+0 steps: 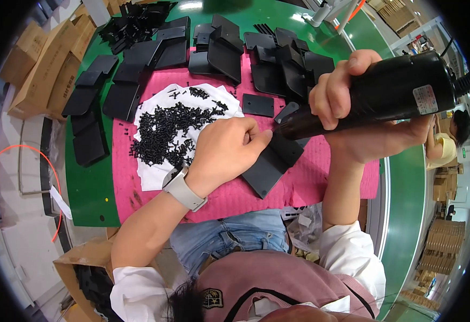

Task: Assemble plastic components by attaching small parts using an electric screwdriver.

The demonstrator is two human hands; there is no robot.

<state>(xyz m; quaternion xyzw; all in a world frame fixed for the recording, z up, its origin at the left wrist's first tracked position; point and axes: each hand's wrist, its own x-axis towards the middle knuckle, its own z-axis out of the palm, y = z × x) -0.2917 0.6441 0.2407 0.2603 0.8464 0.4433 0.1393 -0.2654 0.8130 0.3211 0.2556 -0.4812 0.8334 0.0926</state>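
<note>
Nearest the camera is the person's own pink top (278,279) with white sleeves, above blue jeans. From there both forearms reach onto the bench (87,188), which is green under a pink mat (321,182).

The left hand (224,150), with a pale watch (184,189) at its wrist, pinches its fingertips at the upper edge of a flat black plastic panel (270,166) lying on the mat. The right hand (348,102) is clenched around a black electric screwdriver (385,96), whose tip comes down just beside those fingertips; the tool's body hides part of the mat behind it. A small pale rectangular label sits near the screwdriver's rear end.

Left of the hands, a heap of small black screws (165,131), too many to count, lies on a white sheet (154,174). One separate small black plate (257,105) lies beyond. More black moulded parts (219,48) are stacked along the far side, overlapping.

Several brown cardboard boxes (47,70) stand at the left edge. Another person (447,142) in yellow sits at the right.
</note>
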